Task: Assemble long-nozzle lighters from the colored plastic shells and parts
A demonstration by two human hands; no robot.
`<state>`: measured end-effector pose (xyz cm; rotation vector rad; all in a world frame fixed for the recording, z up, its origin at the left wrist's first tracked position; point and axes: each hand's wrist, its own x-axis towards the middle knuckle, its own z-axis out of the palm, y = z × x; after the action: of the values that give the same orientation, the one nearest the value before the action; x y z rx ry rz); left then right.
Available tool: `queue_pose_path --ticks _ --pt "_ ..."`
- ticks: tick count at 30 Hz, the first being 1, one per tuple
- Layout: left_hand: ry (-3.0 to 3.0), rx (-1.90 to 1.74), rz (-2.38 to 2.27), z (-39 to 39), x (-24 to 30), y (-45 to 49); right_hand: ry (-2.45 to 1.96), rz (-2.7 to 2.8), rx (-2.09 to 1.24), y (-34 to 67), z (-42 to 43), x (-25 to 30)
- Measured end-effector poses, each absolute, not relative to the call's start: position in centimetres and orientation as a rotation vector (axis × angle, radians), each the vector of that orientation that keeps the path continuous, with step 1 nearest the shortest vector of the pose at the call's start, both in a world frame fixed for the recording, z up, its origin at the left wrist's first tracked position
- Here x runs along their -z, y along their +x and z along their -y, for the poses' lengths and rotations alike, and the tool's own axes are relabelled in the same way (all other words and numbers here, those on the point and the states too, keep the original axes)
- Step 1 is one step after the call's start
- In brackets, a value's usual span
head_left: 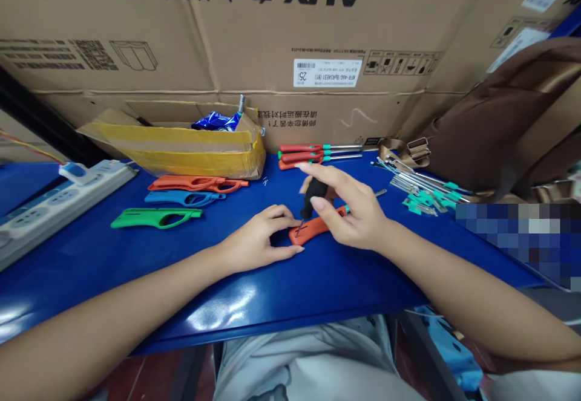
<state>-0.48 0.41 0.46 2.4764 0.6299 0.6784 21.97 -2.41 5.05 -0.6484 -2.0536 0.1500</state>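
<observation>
Farthest left of the hands, a white power strip (36,212) rests on the blue surface (318,295). Nearer, beyond the left forearm, lie a green casing (136,218), a blue casing (166,197) and a red-orange casing (179,183), with a cardboard box (190,156) behind them. The left hand (263,237) steadies the near end of an orange handle (323,226) between thumb and fingers; the handle lies between the hands, running under the right. The right hand (351,207) grips a black-handled screwdriver (314,198) (its shaft slants down to the orange handle's near end). Red-handled pieces (304,154) lie just beyond; metal rods (424,186) and a brown bag (494,123) sit right of both hands.
</observation>
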Motion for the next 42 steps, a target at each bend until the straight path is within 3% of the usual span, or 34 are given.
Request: queue_pose_path --ticks 4,10,16,23,29,36,42 --pt "2.471 -0.667 -0.637 -0.4 -0.5 -0.4 -0.633 2.034 -0.406 21.6 2.5 -4.8" --pt "2.488 -0.665 -0.646 -0.4 -0.5 -0.4 -0.654 2.008 -0.012 22.1 2.1 -4.6" --pt "2.491 -0.658 -0.645 -0.4 -0.4 -0.5 -0.62 2.012 -0.372 21.5 2.2 -4.0" --pt "2.487 -0.657 -0.638 -0.5 -0.3 -0.5 -0.649 1.903 -0.129 21.5 2.0 -3.6" --pt "2.485 -0.653 -0.635 -0.5 -0.5 -0.5 -0.598 1.948 -0.496 21.3 2.4 -3.8" --pt "2.495 -0.666 -0.646 -0.3 -0.6 -0.4 -0.59 1.996 -0.115 21.5 2.4 -4.1" --pt "2.471 -0.633 -0.695 -0.2 -0.5 -0.5 -0.555 1.985 -0.491 21.3 2.9 -4.5"
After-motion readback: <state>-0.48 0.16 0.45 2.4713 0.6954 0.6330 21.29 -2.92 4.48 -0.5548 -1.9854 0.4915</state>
